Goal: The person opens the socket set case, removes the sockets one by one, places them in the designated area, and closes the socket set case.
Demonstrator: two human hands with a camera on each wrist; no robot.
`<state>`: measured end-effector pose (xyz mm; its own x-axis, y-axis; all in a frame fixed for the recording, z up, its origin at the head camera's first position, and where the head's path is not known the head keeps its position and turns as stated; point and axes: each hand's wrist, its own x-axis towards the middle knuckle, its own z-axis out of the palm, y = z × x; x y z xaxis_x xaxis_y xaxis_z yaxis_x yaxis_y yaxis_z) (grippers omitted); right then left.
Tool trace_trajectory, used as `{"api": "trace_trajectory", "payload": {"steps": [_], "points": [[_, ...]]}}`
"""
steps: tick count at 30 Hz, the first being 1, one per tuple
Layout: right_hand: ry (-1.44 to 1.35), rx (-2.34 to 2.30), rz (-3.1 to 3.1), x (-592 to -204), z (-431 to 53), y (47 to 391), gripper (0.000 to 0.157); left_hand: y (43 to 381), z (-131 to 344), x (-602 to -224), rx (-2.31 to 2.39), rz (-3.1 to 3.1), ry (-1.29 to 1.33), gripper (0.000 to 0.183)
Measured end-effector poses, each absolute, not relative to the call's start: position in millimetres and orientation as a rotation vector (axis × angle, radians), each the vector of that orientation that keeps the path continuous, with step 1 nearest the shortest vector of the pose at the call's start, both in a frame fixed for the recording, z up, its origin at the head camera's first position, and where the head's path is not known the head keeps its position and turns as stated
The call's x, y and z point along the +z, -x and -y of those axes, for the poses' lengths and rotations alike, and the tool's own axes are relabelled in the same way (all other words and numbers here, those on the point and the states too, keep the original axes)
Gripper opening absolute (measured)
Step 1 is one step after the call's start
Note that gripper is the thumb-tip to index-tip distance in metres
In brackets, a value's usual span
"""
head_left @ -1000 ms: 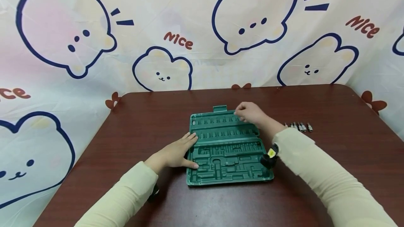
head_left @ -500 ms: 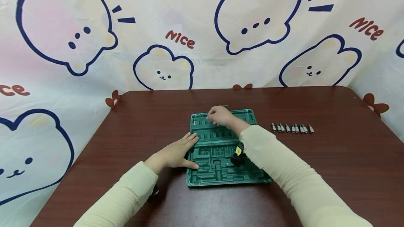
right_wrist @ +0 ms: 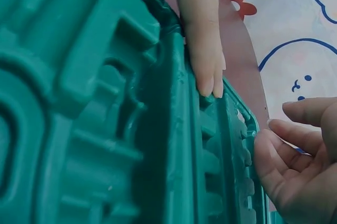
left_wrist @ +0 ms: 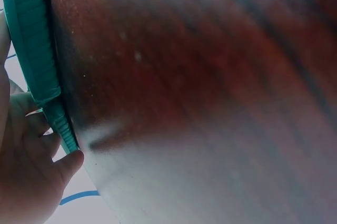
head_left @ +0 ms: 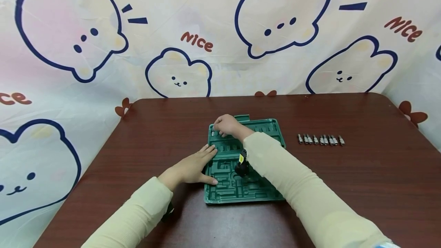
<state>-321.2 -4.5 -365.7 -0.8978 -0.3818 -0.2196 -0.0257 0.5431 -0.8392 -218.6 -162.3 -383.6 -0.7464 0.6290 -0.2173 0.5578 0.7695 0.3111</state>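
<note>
A green plastic socket-set case [head_left: 224,195] lies unfolded on the table, its moulded slots facing up. Along its left edge rests my left hand [head_left: 190,167], fingers on the upper half's rim and thumb on the lower half; in the left wrist view that hand [left_wrist: 31,166] is against the case's side. My right hand [head_left: 228,124] hovers over the upper left corner, beside a small silver socket [head_left: 212,133] in the end slot. In the right wrist view, the loosely bent fingers of my right hand [right_wrist: 305,166] are apart, with nothing seen between them.
Several small silver sockets [head_left: 325,140] stand in a row on the brown table [head_left: 165,125], right of the case. A latch tab [head_left: 242,118] sticks out from the case's far edge. Behind the table hangs a patterned cloth [head_left: 220,18].
My right hand has moved left across the case's upper half, from its far right corner to the far left corner. My left hand has stayed in place.
</note>
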Motion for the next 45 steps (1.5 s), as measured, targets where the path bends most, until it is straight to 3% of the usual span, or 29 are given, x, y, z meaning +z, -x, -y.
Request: {"api": "trace_trajectory", "payload": {"steps": [29,37,45], "points": [[0.224,-0.958,-2.49,-366.1,29.3,333.1,0.03,220.7,162.6,-385.5,0.34,-2.644,-0.909,0.095],[0.246,-0.996,-2.539,-366.8,29.1,329.4,0.013,220.9,163.1,-385.1,0.317,-2.662,-0.921,0.095],[0.188,-1.006,-2.589,-367.3,30.6,327.5,0.008,221.6,161.9,-384.3,0.272,-2.669,-0.93,0.095]]}}
